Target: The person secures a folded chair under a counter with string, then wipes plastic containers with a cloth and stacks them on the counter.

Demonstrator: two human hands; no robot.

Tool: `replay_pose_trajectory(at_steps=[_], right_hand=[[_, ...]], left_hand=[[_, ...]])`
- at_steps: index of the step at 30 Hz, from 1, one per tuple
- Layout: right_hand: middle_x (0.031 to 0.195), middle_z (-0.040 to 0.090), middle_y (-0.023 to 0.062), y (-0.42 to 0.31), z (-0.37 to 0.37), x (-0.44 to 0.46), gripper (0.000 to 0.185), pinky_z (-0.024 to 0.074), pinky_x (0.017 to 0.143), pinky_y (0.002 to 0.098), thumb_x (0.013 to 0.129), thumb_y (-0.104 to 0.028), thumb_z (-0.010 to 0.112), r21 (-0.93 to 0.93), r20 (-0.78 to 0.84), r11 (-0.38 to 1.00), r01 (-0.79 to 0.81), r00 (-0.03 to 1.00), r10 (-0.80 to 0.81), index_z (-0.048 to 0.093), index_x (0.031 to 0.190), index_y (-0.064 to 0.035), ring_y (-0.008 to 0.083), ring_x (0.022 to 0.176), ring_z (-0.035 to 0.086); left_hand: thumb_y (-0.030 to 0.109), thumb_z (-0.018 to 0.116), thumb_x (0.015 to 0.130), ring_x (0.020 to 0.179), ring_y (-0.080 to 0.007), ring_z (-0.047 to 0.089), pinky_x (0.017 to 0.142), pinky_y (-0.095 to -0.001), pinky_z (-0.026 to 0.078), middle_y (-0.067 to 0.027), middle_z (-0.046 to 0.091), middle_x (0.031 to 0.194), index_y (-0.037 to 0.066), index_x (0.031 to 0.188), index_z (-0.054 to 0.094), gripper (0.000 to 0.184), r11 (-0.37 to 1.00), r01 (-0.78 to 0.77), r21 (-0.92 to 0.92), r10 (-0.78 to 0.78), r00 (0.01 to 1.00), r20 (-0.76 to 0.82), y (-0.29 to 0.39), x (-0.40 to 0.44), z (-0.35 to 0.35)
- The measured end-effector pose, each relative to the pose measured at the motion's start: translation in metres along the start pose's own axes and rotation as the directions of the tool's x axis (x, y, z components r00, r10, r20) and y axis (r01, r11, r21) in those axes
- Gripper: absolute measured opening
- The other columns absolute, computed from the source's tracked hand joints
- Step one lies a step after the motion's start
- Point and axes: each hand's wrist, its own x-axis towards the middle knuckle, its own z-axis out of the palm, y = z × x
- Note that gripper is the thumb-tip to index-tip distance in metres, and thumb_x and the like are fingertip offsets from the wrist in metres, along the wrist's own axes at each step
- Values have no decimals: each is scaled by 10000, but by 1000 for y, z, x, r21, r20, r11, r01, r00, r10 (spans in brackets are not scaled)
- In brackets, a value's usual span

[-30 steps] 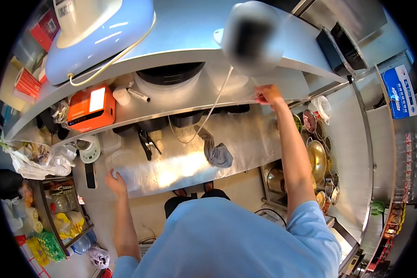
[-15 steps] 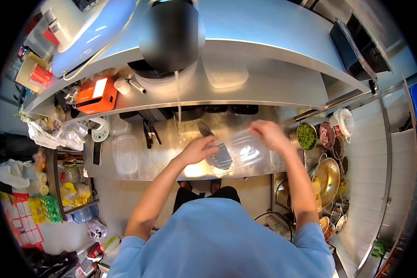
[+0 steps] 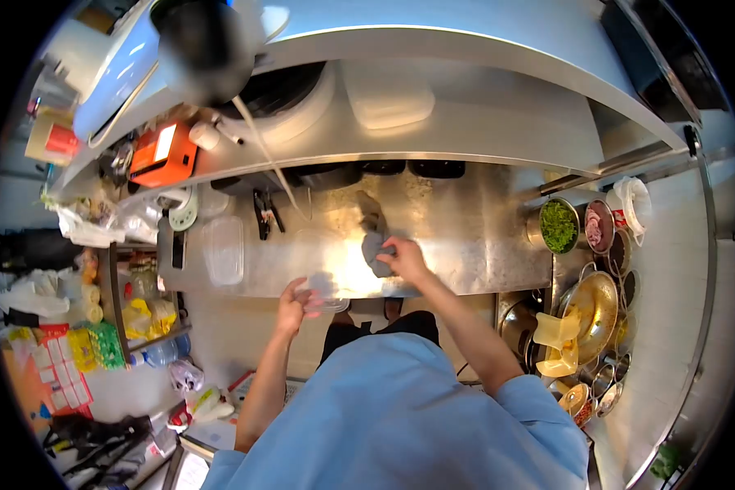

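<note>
A crumpled grey cloth (image 3: 373, 245) lies on the steel counter (image 3: 474, 237) in front of me. My right hand (image 3: 404, 260) is closed on the cloth's near right edge. My left hand (image 3: 294, 307), lower and to the left, is at the counter's front edge. It grips a clear plastic container (image 3: 327, 296), blurred and see-through, so its exact shape is hard to make out. Another clear plastic container (image 3: 223, 251) sits on the counter further left. Behind it stands a black clip-like tool (image 3: 263, 214).
A steel shelf (image 3: 465, 135) runs above the counter's back, with an orange device (image 3: 163, 153) on its left. To the right are a pot of chopped greens (image 3: 559, 226), a pot of pink meat (image 3: 599, 226) and a large metal bowl (image 3: 600, 302). A dark phone (image 3: 178, 249) lies at the left end.
Both hands were at the clear plastic container over the cloth. My left hand has moved it left and towards me; my right hand has let go and taken hold of the cloth, now bunched up.
</note>
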Motion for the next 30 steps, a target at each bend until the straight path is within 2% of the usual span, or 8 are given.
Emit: replay_pose_trajectory(at_steps=[5,9,14,17,20,24,26,30], right_hand=[[1449,527,183,-60,-17,-22,282,475,990,383,868,-215,784,468,-66,845,258,964,-257,658,1090,-95,354,1287,561],[1643,222,240,-89,-10,-35,236,145,1226,619,945,-187,648,-244,28,788,566,816,-577,610,1133,-50,410,1530,210],[1306,590,164,-101,-75,0,331,405,1055,559,856,-195,706,76,-154,932,354,928,-340,614,1160,-104,412,1232,517],[1255,596,178,-124,-67,-26,452,522,879,471,824,-304,776,-518,214,421,745,589,-779,595,1195,-119,402,1046,633],[1109,673,178,-120,-55,-11,436,543,803,501,825,-348,791,-372,278,734,569,822,-496,620,1125,-81,421,957,667],[979,692,173,-116,-104,-1,383,552,771,464,828,-282,804,-426,318,739,522,851,-418,646,1080,-42,391,893,689],[961,714,134,-110,-115,-4,341,555,780,380,820,-193,809,83,59,922,379,921,-384,676,1079,-17,282,890,708],[1077,731,83,-102,-101,-30,347,553,840,310,839,-97,796,672,-181,733,107,983,22,673,1142,17,161,952,687]], left_hand=[[33,460,1040,957,-292,724,691,-399,656,-206,645,1235,113,1561,276,558,994,-62,-85,79,974,214,27,1,69],[21,438,1044,949,-287,727,642,-381,654,-177,639,1219,81,1540,345,509,992,-116,-55,128,902,411,74,-5,106],[-4,455,1025,877,-247,744,608,-326,631,-157,685,1168,59,1527,359,515,975,-209,69,129,796,591,131,-24,69],[8,457,1028,816,-219,744,568,-305,606,-132,715,1102,39,1477,424,451,857,-353,376,64,796,601,142,-6,57],[32,493,1018,662,-183,716,584,-338,561,-116,736,856,-12,1197,643,238,167,-801,574,262,598,758,138,23,61],[-13,526,977,598,-209,693,589,-339,554,-130,712,771,-48,1125,659,202,529,-763,371,514,637,575,177,-30,61],[26,547,1007,587,-174,681,572,-312,542,-123,723,785,-46,1115,663,175,579,-748,326,539,651,535,173,-39,61],[71,579,1017,549,-120,631,529,-268,511,-92,733,783,-26,1133,678,180,659,-743,116,696,662,279,156,-42,72]])
